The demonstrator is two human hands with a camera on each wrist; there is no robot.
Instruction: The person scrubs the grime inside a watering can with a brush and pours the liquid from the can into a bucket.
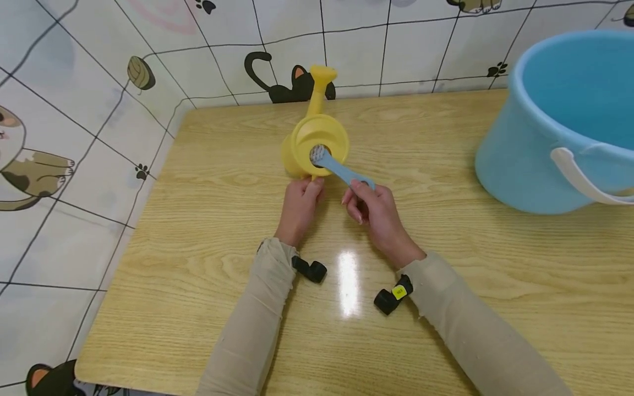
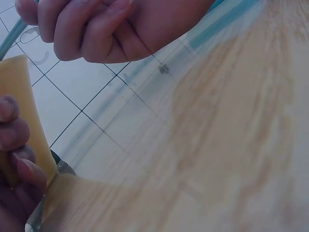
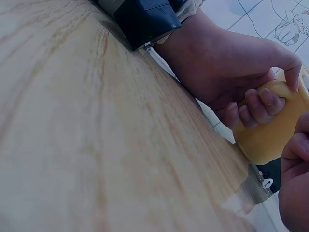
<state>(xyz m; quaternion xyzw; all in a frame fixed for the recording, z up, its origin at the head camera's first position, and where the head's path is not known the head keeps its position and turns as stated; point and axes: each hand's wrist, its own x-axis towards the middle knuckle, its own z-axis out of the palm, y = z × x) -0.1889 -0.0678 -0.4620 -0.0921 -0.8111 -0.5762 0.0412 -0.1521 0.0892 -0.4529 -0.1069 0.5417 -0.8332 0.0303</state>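
A yellow watering can (image 1: 334, 132) stands on the wooden table, its spout pointing toward the tiled wall. My left hand (image 1: 299, 206) grips its handle on the near side; in the right wrist view the fingers of that left hand (image 3: 227, 67) curl round the handle. My right hand (image 1: 378, 214) pinches the handle of a light blue brush (image 1: 342, 169). The brush's pale bristle head lies at the can's round top opening. In the left wrist view the right hand (image 2: 96, 31) is above the table beside the can (image 2: 34, 106).
A large light blue bucket (image 1: 530, 159) with a white handle (image 1: 581, 179) stands on the right of the wooden table (image 1: 198, 264). White tiled walls (image 1: 356, 49) with cat drawings border the table at the back and left.
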